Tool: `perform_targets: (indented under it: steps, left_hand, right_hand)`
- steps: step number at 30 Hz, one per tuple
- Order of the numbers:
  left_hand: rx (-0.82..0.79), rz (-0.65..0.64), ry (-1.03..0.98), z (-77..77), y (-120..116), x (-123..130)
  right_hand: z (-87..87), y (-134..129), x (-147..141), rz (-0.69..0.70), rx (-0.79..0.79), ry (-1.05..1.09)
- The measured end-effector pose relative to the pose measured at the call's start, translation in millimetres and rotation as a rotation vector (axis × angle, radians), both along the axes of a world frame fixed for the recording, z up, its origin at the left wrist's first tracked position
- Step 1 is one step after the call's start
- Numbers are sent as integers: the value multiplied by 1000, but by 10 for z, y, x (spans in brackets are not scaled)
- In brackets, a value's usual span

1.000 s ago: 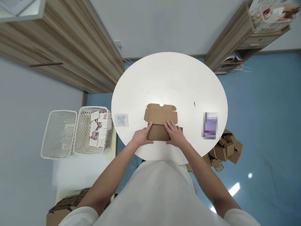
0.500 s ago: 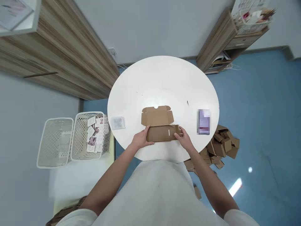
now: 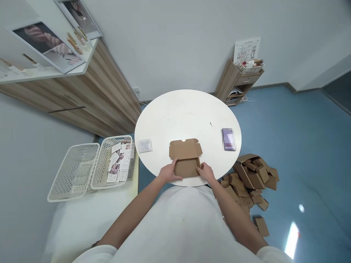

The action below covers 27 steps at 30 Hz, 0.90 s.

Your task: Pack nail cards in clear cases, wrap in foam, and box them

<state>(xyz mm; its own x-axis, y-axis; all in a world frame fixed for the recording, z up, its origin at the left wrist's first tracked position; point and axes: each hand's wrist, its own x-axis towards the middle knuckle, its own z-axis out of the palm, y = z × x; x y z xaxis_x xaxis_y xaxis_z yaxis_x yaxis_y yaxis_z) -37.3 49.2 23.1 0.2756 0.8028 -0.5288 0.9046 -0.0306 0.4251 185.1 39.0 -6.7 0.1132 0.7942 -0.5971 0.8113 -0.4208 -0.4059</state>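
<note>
A brown cardboard box [image 3: 187,168] lies near the front edge of the white oval table [image 3: 189,109]. Its lid, with side flaps and a notch at the far edge, is folded back flat behind it. The tray part stands with raised walls and looks bare inside. My left hand [image 3: 168,172] grips the left wall, thumb at the far corner and fingers along the near side. On the right wall, my right hand [image 3: 205,171] is closed, fingertips pinching the cardboard.
A clear flat packet [image 3: 145,145] lies at the table's left, a purple pack [image 3: 228,139] at its right. One white basket [image 3: 98,171] holds printed cards; another basket [image 3: 74,171] stands beside it. Folded cardboard boxes [image 3: 246,179] are heaped on the floor at right.
The flap that stuck out at the box's right end is now folded up into a wall. My right hand has moved in closer to the box. The camera view has shifted.
</note>
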Motion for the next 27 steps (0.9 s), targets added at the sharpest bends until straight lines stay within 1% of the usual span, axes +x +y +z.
perform_targets:
  steps: [4,12,19,24,27]
  left_hand:
    - [13,-10,58,4,8,2]
    - [-21,2,44,-18,-5,42]
    - [-29,36,19,-33,-5,82]
    - [-35,69,-7,-32,-18,68]
    - [-3,103,-40,-40,-57,42]
  right_hand:
    - [-20,-4,-29,27,-14,-68]
    - [29,30,-93,47,-59,-191]
    - [87,70,-109,118,-78,-297]
    - [115,47,-123,131,-60,-275]
    - [110,1,-73,121,-56,-191]
